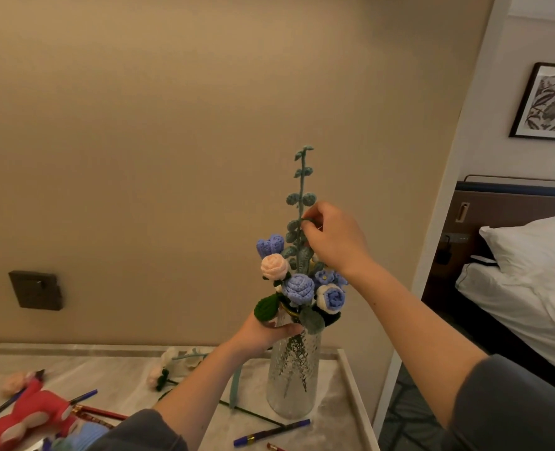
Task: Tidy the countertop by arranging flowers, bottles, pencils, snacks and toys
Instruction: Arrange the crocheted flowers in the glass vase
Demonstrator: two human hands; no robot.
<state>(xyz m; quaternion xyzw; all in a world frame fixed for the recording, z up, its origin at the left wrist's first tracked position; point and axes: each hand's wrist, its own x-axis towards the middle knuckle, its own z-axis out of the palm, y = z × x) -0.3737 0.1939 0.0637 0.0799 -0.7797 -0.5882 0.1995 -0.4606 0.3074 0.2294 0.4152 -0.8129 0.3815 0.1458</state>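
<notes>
A textured glass vase (294, 379) stands upright near the right end of the marble worktop (123, 375), filled with crocheted flowers: a pink rose (273, 266), a blue rose (299, 288), a white-and-blue rose (331, 297) and a purple tulip (271, 245). The left hand (266, 333) grips the vase's neck just under the blooms, thumb curled across the front. The right hand (331, 239) pinches a tall teal leafy stem (301, 187) that rises out of the bunch well above the other flowers. Behind the left forearm, loose crocheted flowers (172, 362) lie flat on the worktop. A blue pencil (271, 432) lies just in front of the vase, a red pencil (100, 413) further left, beside a red plush toy (35, 415). A pale blue shape (87, 434) next to the toy is blurred, possibly another soft toy. A dark switch plate (37, 290) sits on the wall at left.
</notes>
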